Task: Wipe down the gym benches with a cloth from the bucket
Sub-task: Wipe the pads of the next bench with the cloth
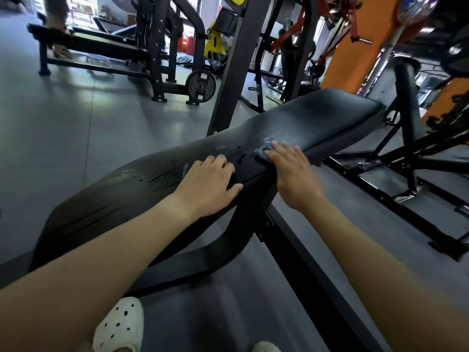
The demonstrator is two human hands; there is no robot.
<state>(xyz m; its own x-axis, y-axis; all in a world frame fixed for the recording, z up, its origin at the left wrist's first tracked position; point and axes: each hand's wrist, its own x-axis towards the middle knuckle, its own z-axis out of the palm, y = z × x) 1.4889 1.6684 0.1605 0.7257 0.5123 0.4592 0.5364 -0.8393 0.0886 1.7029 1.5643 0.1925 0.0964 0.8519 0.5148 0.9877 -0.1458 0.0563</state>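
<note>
A long black padded gym bench (330, 115) runs from lower left to upper right, with wet streaks and drops on its near half. My right hand (291, 174) presses flat on a small blue-grey cloth (266, 147) at the bench's near edge; only the cloth's far end shows past my fingers. My left hand (210, 184) rests on the pad beside it, fingers curled over the top and thumb along the side, holding nothing. No bucket is in view.
The bench's black steel frame (380, 184) spreads across the grey floor to the right. An upright post (236, 64) rises just behind the pad. Another bench and rack (101, 47) stand at the far left, an orange pillar (355, 47) at the right. My white clog (121, 326) is below.
</note>
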